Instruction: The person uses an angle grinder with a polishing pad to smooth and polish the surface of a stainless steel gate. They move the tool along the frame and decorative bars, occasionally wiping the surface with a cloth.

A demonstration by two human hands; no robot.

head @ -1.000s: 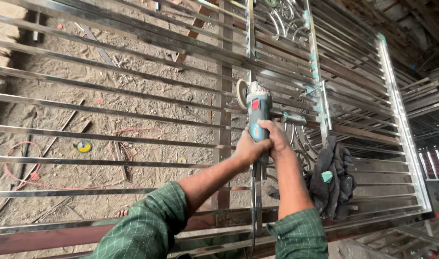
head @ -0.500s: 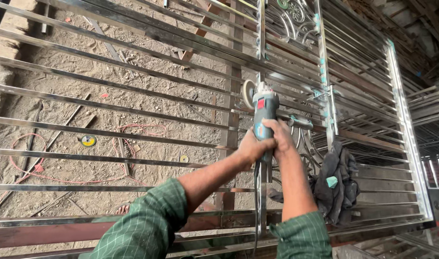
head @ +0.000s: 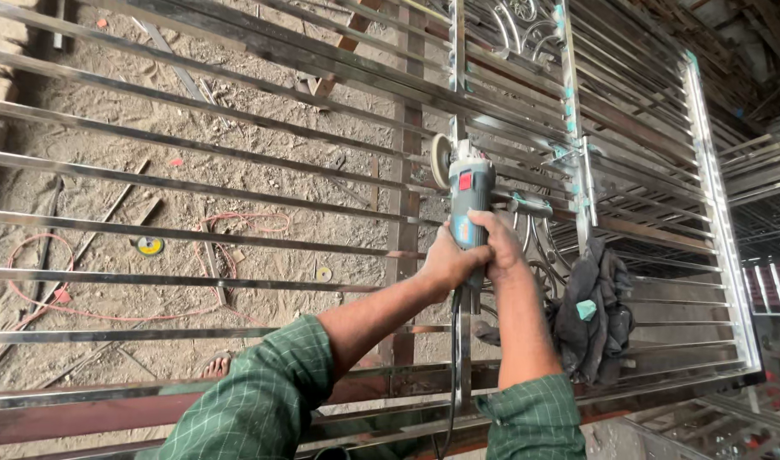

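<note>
Both hands are wrapped tight on the grinder [head: 468,200] mid-frame: left hand [head: 445,264] and right hand [head: 498,247] stacked on its body. Its long axis runs up-frame, disc [head: 440,160] at the far end, sitting right at the upright bar [head: 456,51] of the gate [head: 194,183].

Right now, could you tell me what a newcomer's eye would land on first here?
Both hands, left hand and right hand, grip a grey angle grinder at centre, its disc against the shiny steel gate. A dark rag hangs on the bars to the right; red cable loops on the dirt below.
</note>
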